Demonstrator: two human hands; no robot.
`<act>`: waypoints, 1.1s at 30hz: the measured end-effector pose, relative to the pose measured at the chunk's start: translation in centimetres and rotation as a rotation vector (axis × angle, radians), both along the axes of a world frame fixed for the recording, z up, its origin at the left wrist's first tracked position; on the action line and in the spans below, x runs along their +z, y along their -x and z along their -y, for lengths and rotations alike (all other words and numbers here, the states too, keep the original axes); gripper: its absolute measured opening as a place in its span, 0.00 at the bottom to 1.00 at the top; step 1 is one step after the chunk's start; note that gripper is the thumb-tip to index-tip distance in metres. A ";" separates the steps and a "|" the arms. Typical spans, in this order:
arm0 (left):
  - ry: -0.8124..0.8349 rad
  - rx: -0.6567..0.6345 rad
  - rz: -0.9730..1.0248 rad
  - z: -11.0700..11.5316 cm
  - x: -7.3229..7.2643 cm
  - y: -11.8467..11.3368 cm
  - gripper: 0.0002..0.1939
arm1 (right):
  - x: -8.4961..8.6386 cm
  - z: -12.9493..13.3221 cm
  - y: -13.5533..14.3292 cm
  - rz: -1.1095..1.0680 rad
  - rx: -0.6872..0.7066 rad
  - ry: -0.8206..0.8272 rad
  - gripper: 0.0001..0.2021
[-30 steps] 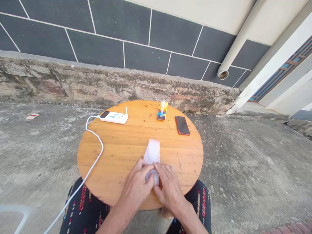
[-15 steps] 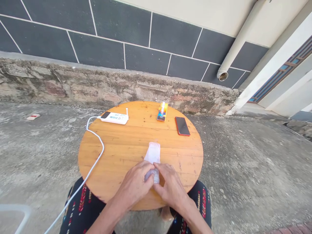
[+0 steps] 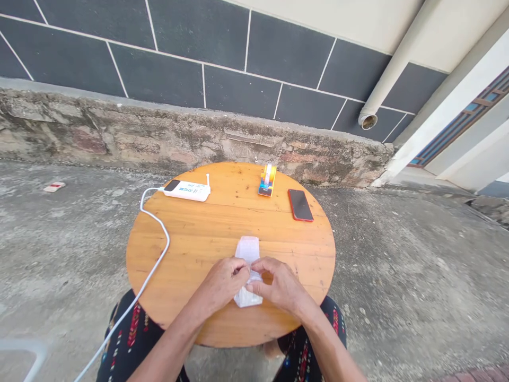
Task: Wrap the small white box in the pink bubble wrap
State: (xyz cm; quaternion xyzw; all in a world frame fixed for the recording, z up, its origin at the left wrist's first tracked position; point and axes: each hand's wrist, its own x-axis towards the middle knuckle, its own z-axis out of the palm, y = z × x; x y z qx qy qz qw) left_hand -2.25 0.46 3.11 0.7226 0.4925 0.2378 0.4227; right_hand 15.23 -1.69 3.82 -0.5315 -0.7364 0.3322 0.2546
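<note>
A whitish, translucent strip of thin plastic-like wrapping [image 3: 248, 248] lies lengthwise on the round wooden table [image 3: 191, 233], close to its front. My left hand [image 3: 228, 278] has its thumb and fingers pinched together at the middle of the wrapping. From the other side my right hand [image 3: 276, 281] grips the wrapping's edge, thumb and forefinger curved round it, the fingertips almost meeting those of the left. The lower end of the wrapping [image 3: 248, 298] shows flat below the hands. What exactly the fingertips pinch is too small to make out.
A white device [image 3: 186, 191] with a small antenna stands at the back left, its white cable [image 3: 165, 249] running off the table's left side. A yellow tape dispenser [image 3: 267, 181] and a red-edged phone [image 3: 300, 205] lie at the back right. A stone-based wall [image 3: 178, 132] rises behind.
Both hands have moved slightly up along the wrapping, baring its lower end. The left fingers have drawn into a tighter pinch. The view has shifted a little.
</note>
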 end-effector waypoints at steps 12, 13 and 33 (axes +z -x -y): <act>0.004 0.044 0.011 -1.0 -1.0 -0.4 0.14 | -1.4 3.7 1.7 0.366 0.018 -0.376 0.28; 0.016 0.043 0.015 -1.0 -1.0 -0.4 0.14 | -1.5 3.7 1.8 0.386 0.016 -0.372 0.27; -0.025 0.212 -0.162 -2.6 -1.2 0.8 0.14 | -0.9 2.6 1.6 0.334 0.013 -0.315 0.14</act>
